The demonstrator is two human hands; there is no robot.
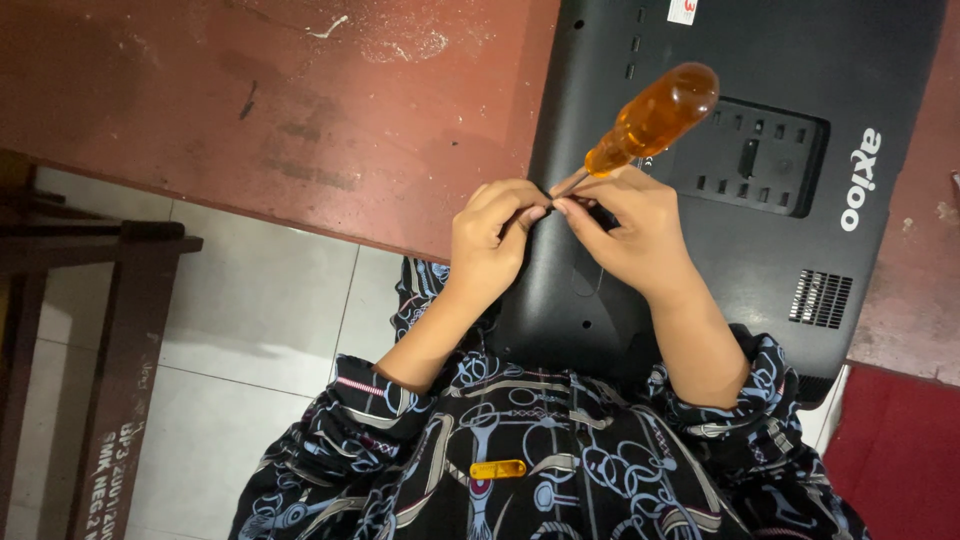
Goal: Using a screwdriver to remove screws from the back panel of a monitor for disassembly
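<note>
Amber plastic screwdriver (640,125), translucent bulb handle, thin metal shaft; stood tilted over the near-left part of a black laptop (740,200) laid underside-up. Tip hidden betw. the fingers, so seat in a screw not confirmable.

Right hand (628,235): curled round lower shaft just below the handle, thumb and forefinger pinched at the tip end; grasping the driver. Left hand (492,240): fingers folded in, tips pressed to the same spot from the laptop's left edge; pinching at or beside the tip, a small part there too tiny to tell. Both hands touching each other.

Handling, est.: driver light, stiff, handle smooth and prob. slippery if palm damp; best grip on the bulb for torque, shaft for steering only. Laptop stiff shell, moderately heavy, plastic base liable to scratch or crack at vents; best lifted by both long edges, not by the vent grille (820,298) on its right side.

Reddish-brown worn table (300,110) under the laptop, laptop's near edge overhanging toward the lap. Small amber piece (497,468) rested on patterned dark clothing (560,450), well below the laptop. Dark wooden bench (110,300) far left of the laptop, on pale tiled floor (260,310).
</note>
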